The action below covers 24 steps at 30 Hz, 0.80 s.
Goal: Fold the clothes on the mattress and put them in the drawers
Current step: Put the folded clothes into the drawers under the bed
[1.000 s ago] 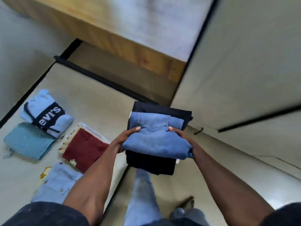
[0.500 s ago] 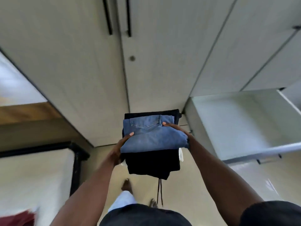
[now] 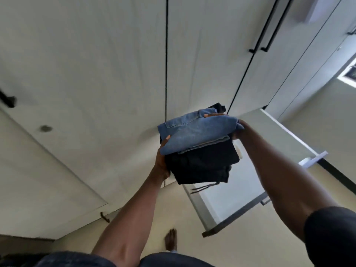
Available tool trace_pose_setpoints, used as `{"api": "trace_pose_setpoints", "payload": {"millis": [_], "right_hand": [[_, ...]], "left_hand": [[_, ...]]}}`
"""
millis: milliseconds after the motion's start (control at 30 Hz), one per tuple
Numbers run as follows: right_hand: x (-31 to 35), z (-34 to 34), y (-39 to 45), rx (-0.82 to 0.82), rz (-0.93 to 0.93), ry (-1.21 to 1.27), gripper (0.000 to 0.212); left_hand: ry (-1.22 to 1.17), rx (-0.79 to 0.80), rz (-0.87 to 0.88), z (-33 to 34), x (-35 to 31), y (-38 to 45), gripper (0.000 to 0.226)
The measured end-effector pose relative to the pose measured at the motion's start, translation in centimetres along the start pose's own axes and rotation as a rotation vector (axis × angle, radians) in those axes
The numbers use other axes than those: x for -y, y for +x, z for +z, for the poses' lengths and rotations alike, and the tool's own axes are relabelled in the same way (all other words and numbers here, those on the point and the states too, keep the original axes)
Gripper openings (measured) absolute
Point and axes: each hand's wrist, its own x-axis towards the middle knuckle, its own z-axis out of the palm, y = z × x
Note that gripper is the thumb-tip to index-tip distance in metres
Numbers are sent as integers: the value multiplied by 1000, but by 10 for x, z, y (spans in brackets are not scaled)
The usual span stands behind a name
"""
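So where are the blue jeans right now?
In the head view, the folded blue jeans sit atop dark clothes, held between both hands right of centre, above the open drawer.

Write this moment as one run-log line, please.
stage: carrying | left hand: grips folded stack | right hand: grips stack | top: blue jeans | target: open drawer

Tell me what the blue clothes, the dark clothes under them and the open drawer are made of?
The blue clothes look like denim: faded blue weave, a stitched pocket and seams. The dark clothes look like softer cloth, maybe cotton, matte, with a dangling cord; the exact fabric is unclear. The drawer looks like smooth white-coated board, probably laminate, with a dark front edge.
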Motion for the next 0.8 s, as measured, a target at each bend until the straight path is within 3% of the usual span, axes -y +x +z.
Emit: {"api": "trace_pose_setpoints", "payload": {"millis": [67,100,167,200,300,333,400,500,667,800], "right_hand": [[14,-9,29,67,9,70,31],[27,-4,29,-2,58,76,35],[46,1,37,-319,61,148,64],[39,-2,40,-426,58,58,77],[13,-16,55,-537,232,-124,81],[1,-32,70,-513,269,-122,78],[-22,-53,90,-239,350,-255,80],[-53,-72,126,-259,382,-497,100],[-87,-61,173,-155,486,-605,90],[-119,-53,208,74,439,-790,93]], "left_hand": [[-30,-8,-33,27,5,19,36],[-17,-37,-58,43,9,23,31],[18,-16,-90,63,25,41,31],[23,1,-127,68,35,47,35],[67,23,-223,81,58,62,31],[78,13,-251,88,68,68,34],[98,-21,-271,93,88,81,39],[93,-99,-323,104,120,98,43],[-17,-353,-335,110,172,121,34],[-91,-489,-318,95,199,139,25]]}}
